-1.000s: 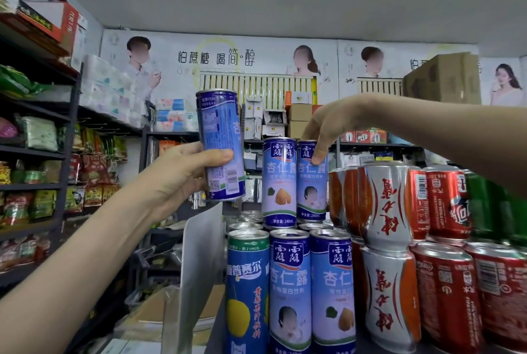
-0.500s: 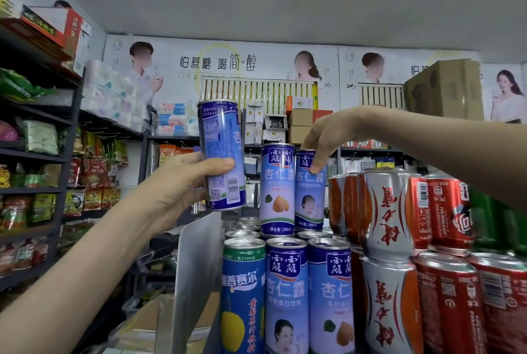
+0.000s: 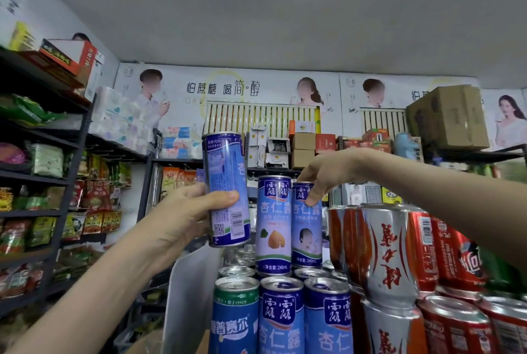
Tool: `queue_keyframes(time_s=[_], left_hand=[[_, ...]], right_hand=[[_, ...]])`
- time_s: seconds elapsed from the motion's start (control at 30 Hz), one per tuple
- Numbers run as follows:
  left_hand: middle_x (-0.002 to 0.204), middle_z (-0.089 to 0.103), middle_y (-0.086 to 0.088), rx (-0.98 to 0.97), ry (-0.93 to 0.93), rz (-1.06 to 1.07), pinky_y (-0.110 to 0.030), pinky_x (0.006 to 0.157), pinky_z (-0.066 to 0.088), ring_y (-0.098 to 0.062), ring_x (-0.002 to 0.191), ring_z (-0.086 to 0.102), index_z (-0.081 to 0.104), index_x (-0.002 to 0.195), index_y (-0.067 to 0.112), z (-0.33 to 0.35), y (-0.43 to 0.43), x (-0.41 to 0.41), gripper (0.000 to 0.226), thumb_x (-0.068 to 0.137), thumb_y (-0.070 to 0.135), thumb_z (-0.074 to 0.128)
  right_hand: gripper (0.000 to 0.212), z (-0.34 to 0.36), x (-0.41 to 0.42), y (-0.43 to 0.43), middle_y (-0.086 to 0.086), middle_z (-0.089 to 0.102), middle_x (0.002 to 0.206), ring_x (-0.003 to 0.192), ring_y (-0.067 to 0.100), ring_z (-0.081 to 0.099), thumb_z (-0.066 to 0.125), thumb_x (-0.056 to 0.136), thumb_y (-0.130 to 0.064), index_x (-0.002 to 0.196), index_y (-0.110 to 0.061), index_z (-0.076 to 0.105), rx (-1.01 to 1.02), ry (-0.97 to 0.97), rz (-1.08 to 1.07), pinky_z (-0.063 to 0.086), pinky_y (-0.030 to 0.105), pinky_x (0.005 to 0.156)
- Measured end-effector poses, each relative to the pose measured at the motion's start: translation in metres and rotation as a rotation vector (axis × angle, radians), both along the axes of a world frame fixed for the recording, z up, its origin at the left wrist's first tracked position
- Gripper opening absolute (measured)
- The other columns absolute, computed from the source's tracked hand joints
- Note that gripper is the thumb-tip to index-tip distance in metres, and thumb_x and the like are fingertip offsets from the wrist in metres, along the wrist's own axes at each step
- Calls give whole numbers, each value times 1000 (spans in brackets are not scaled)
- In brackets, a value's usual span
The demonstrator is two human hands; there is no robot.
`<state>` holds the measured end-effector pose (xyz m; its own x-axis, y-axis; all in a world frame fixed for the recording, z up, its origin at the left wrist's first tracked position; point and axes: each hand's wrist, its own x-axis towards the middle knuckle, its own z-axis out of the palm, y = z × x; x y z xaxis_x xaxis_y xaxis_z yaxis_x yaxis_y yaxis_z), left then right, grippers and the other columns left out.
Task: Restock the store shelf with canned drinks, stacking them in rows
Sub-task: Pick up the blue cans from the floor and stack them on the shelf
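Observation:
My left hand grips a tall blue can upright in the air, left of the stack. Two blue cans stand on the upper row: one with an almond picture and one beside it. My right hand holds the top of that right-hand upper can, thumb on its front and fingers over the rim. Below them stands a front row of blue cans with a green-topped can at its left end.
Red and silver cans are stacked in two tiers right of the blue ones. A white divider panel stands at the shelf's left end. Snack shelves line the left wall. A cardboard box sits high at the right.
The view has tilted slightly, so everything sits lower in frame. My left hand keeps the blue can raised, and my right hand stays on the top of the upper right can.

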<state>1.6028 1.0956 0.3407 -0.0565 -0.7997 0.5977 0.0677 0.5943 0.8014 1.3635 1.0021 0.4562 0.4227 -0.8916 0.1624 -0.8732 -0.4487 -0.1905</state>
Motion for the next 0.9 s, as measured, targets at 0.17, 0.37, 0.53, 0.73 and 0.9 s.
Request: queue_keyframes(time_s=[0.17,0.37,0.53,0.73,0.9], left_hand=[[96,73,-12,-6,-15,15,-35,75,52,-19,78,71,69,101,5,2,5,-3,69,40,34,78],[96,73,-13,24,-26,44,-39,82,53,-20,79,70,69,99,6,6,10,-9,45,58,20,78],[91,74,-11,43,2,63,-37,80,54,-20,79,68,69,97,6,8,15,-16,43,57,21,71],[88,74,-10,42,-1,75,-35,79,55,-19,77,68,68,98,6,7,17,-19,44,57,21,71],[88,74,-9,37,-7,78,-36,80,54,-18,77,68,70,94,8,7,19,-19,40,57,22,71]], right_hand=[[76,-1,2,1,10,44,144,120,24,52,72,81,-15,145,-6,32,19,-19,3,45,28,98],[77,-4,3,6,12,42,145,121,27,51,72,81,-21,145,-6,31,24,-73,-8,49,29,94],[65,-5,2,10,12,55,130,109,25,60,70,83,-14,139,0,39,1,-131,-29,52,28,90],[68,-7,4,9,14,50,135,109,25,58,68,84,-12,142,0,34,10,-164,-41,49,27,92],[73,-9,6,5,15,40,145,126,30,47,69,83,-14,144,-3,31,3,-176,-36,43,33,102]])
